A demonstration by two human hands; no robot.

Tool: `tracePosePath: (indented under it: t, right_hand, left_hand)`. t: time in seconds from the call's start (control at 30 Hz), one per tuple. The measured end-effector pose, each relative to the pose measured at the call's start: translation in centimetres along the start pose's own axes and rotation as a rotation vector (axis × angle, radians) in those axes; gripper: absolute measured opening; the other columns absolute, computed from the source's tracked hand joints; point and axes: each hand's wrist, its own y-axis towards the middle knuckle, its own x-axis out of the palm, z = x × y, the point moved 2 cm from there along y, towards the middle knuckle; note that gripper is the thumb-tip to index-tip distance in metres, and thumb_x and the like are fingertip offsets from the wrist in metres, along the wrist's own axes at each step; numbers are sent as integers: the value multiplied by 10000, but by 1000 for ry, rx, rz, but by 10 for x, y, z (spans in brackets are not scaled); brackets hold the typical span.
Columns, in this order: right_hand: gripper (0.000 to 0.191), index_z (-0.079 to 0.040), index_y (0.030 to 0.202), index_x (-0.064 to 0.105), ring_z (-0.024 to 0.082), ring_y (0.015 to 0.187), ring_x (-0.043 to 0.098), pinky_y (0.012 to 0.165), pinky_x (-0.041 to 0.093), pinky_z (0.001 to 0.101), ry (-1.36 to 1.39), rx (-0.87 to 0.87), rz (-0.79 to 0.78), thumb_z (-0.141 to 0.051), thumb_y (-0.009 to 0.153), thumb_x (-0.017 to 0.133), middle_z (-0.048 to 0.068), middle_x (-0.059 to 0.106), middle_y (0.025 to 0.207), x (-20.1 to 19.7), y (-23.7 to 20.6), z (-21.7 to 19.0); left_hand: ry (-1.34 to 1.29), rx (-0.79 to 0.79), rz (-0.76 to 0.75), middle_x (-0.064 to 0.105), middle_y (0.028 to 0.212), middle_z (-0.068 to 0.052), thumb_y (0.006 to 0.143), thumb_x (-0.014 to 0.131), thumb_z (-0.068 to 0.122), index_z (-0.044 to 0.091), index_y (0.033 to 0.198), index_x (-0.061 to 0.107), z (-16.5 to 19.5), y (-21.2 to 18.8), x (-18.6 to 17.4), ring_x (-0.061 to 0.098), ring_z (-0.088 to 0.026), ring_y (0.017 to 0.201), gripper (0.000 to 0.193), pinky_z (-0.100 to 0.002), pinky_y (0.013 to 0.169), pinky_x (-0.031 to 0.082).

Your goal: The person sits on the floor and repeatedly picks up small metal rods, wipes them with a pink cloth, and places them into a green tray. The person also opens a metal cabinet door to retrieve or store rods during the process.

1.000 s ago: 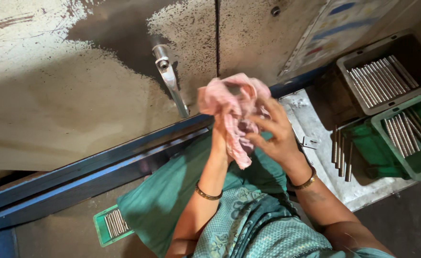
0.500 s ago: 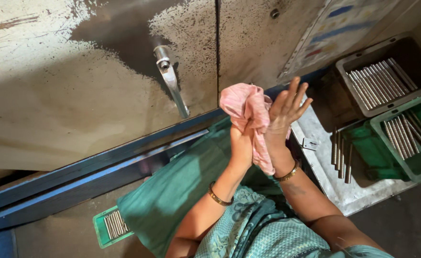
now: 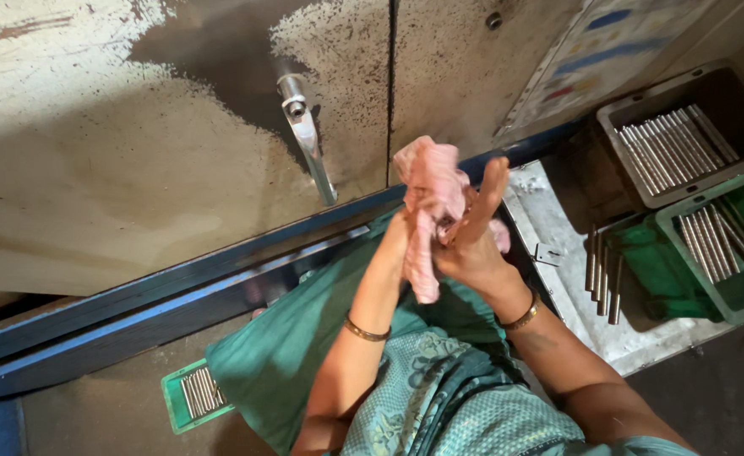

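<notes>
2 hands meet: your left hand (image 3: 399, 241) and right hand (image 3: 471, 245) press together on 1 pink cloth (image 3: 429, 203), held above your green lap. 3 trays of metal rods (image 3: 674, 152) sit nearby.

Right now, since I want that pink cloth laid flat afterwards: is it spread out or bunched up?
Bunched up. The pink cloth is crumpled between the left hand and right hand, one end hanging down.

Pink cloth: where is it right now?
In the head view, the pink cloth sits center frame, pressed between the left hand and right hand, just right of the metal lever.
</notes>
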Motion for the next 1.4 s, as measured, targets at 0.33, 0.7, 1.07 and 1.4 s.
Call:
tracePosePath:
  t: [0.33, 0.7, 1.07, 1.4]
  right_hand:
    - [1413, -147, 1657, -209, 316, 1628, -121, 1345, -30, 459, 72, 177, 55, -216, 816, 923, 181, -156, 1721, -24, 8, 12]
    - [800, -22, 1538, 336, 362, 1443, 312, 1195, 207, 469, -7, 306, -307, -396, 909, 658, 207, 342, 1558, 3, -35, 39]
    - [472, -45, 1415, 523, 288, 1237, 608, 1042, 474, 366, 272, 566, -127, -196, 977, 612, 136, 617, 1360, -34, -52, 57]
    - [272, -44, 1167, 704, 258, 1092, 711, 921, 560, 359, 118, 448, -209, -41, 895, 703, 111, 728, 1158, -142, -44, 95]
  left_hand:
    - [-141, -84, 16, 546, 1437, -171, 962, 639, 117, -24, 1499, 398, 4, -10, -4, 571, -257, 1289, 605, -389, 1115, 469]
    - [656, 258, 89, 475, 1510, -152, 911, 725, 28, -18, 1518, 351, -11, 0, 19, 481, -208, 1404, 714, -357, 1181, 399]
    - [398, 14, 65, 646, 1367, -143, 1039, 587, 31, -90, 1451, 514, -57, 37, 20, 639, -192, 1223, 435, -340, 1073, 506]
    - [541, 63, -233, 537, 1510, -133, 1041, 572, 38, -38, 1483, 481, -103, 69, 59, 528, -200, 1368, 458, -315, 1146, 407]
